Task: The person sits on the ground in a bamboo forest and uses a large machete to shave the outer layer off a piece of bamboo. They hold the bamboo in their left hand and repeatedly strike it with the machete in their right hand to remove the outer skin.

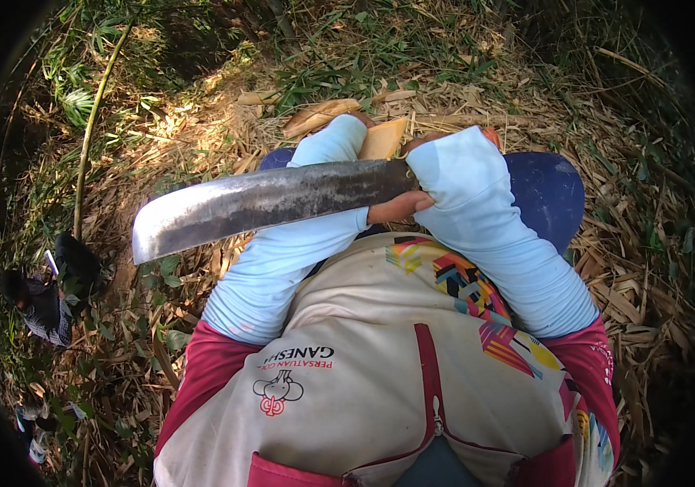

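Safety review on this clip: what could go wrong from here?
1. In this view the machete crosses in front of the left sleeve; a slip could cut into it.
2. The left hand sits beside a pale wood piece, just beyond the machete; a stray stroke might catch it.
3. The right sleeve covers much of the right hand; loose cloth may weaken its grip.

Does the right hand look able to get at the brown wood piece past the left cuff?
Probably not directly: the right hand grips the machete, and the left cuff lies partly between it and the brown wood piece.
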